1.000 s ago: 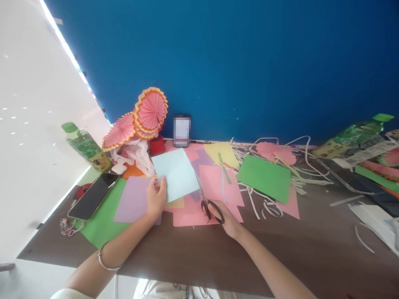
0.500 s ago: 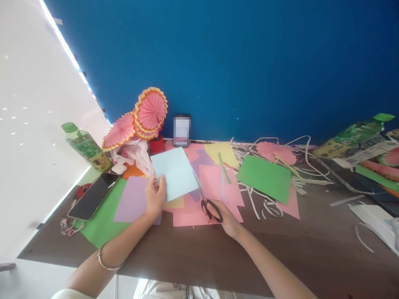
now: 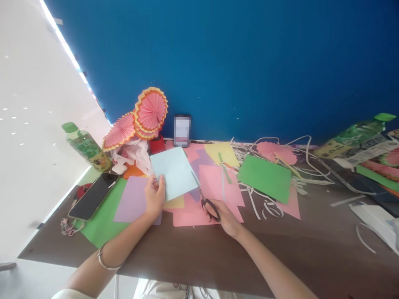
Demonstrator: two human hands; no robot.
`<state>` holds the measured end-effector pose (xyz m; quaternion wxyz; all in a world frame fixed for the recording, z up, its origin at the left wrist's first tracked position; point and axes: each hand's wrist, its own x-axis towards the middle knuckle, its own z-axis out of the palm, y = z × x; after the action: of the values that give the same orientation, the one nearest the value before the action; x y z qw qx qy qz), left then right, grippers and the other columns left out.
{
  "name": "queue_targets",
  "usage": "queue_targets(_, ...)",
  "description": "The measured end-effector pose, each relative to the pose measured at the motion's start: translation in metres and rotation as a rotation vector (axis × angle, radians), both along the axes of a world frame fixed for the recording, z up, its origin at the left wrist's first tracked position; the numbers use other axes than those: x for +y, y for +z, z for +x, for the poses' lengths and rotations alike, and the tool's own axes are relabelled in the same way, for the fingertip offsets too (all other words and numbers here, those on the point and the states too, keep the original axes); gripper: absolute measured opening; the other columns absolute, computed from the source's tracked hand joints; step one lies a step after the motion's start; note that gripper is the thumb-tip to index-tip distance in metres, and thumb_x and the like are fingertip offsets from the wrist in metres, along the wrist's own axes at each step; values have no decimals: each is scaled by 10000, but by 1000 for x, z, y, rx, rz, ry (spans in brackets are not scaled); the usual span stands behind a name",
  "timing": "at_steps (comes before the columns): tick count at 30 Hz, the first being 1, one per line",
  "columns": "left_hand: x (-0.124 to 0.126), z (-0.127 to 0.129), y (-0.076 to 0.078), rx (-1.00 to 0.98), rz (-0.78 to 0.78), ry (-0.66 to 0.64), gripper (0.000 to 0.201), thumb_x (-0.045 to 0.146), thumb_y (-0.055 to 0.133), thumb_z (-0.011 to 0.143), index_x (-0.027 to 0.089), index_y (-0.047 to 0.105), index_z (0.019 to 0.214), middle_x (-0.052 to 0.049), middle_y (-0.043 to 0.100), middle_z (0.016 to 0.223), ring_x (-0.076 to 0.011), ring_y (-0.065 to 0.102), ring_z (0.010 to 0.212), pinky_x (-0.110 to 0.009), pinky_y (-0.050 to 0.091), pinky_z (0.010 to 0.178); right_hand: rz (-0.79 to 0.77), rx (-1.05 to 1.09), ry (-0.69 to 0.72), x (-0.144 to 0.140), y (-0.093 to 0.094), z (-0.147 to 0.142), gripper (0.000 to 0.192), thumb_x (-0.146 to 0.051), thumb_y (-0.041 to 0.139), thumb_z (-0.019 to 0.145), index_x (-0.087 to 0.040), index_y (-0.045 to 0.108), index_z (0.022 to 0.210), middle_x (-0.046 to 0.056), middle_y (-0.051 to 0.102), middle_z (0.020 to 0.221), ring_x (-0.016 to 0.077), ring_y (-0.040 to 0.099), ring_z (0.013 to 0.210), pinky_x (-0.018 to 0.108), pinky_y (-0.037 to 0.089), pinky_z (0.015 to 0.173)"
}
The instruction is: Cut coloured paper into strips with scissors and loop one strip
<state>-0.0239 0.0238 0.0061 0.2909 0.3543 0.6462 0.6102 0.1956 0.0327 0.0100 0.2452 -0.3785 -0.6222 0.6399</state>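
My left hand [image 3: 155, 195] pinches the lower left edge of a light blue sheet of paper [image 3: 174, 172], thumb on top. The sheet is held tilted over the papers on the table. Closed round the black handles of a pair of scissors [image 3: 209, 209] is my right hand [image 3: 227, 219]. The scissor blades lie along the sheet's right edge near its lower right corner; I cannot tell if they cut into it. Beneath are pink paper [image 3: 218, 182] and a purple sheet [image 3: 132, 197]. A green rectangle of paper [image 3: 264, 176] lies to the right.
Pleated paper rosettes [image 3: 152, 110] and a green-capped bottle [image 3: 85, 145] stand at the left, near a phone [image 3: 93, 197]. Another phone [image 3: 182, 131] leans on the blue wall. White paper strips [image 3: 254, 203] tangle at the right, before a second bottle [image 3: 352, 135].
The scissor handles have drawn slightly closer together in my right hand. My left hand and the light blue sheet have barely moved.
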Motion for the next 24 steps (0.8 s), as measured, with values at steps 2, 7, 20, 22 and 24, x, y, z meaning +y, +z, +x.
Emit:
queue_targets(2,0,-1,-1,11,11,1,279,450,501,784,174,535,792,31,510,590,-76,458,492,-175,321,437,-6,-4,-5,0,-1,0,386,-508,442,828,-169,472,646,-26,450,543,110,418,528,258,321,555)
queue_targets(7,1,-1,-3,25,23,3,272,449,490,795,180,529,804,40,499,583,-69,434,476,-171,301,430,-25,-5,-18,1,1,-1,385,-494,467,818,-172,453,608,-29,436,533,105,408,522,254,325,550)
queue_targets(20,4,-1,-6,-6,47,13,259,437,521,775,181,501,739,48,450,545,-75,403,467,-182,279,432,-35,-9,-60,3,-5,-1,364,-490,504,794,-176,451,618,-36,432,535,97,412,512,246,320,533)
queue_targets(22,7,-1,-7,42,52,-6,251,423,510,787,185,479,714,56,411,525,-72,369,450,-186,258,426,-22,-1,-62,4,-4,-2,384,-514,499,788,-174,457,614,-30,446,534,102,419,514,252,325,540)
queue_targets(24,13,-1,-7,124,65,-26,247,395,505,795,187,449,674,67,352,497,-68,317,432,-190,230,419,-3,17,-62,8,-2,-3,411,-543,480,787,-172,466,611,-25,455,530,105,423,513,258,325,546)
